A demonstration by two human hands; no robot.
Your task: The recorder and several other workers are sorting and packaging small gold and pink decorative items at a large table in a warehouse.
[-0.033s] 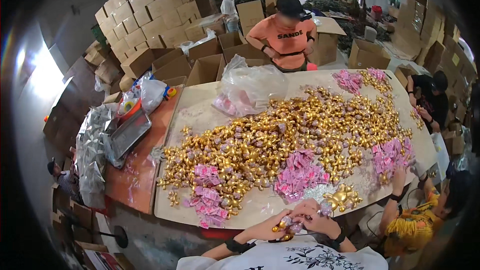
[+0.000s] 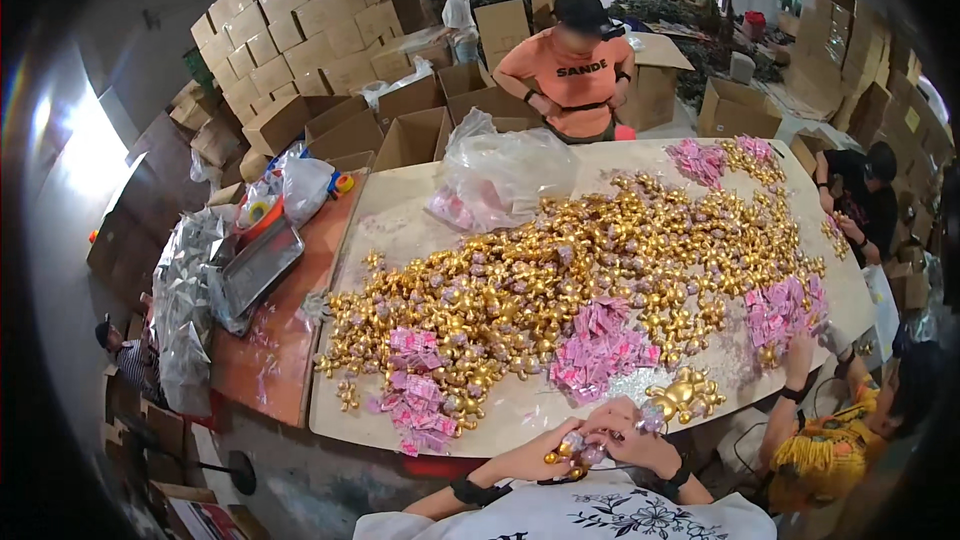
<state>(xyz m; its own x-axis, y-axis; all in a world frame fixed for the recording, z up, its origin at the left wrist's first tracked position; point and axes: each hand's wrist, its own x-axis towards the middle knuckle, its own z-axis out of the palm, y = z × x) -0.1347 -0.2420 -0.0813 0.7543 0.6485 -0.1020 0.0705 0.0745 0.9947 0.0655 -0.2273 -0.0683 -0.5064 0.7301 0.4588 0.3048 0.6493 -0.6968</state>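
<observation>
Both my hands meet just off the table's near edge. My left hand (image 2: 543, 455) is closed around small shiny gold bear figures (image 2: 566, 452) with clear lilac balls. Close against it, my right hand (image 2: 632, 438) has its fingers pinched together; what lies between them is too small to make out. A lilac ball shows beside the right hand, next to a larger gold bear-shaped piece (image 2: 690, 395) on the table. Beyond my hands lies a pile of small pink printed packets (image 2: 598, 352), and behind it a wide heap of gold bear figures (image 2: 500, 290).
More pink packets (image 2: 415, 395) lie at the left. A clear plastic bag (image 2: 500, 175) rests on the pale table (image 2: 385, 202). A metal tray (image 2: 262, 275) sits on the reddish side table. One person in yellow (image 2: 830, 455) works close at right; another in orange (image 2: 570, 80) stands opposite.
</observation>
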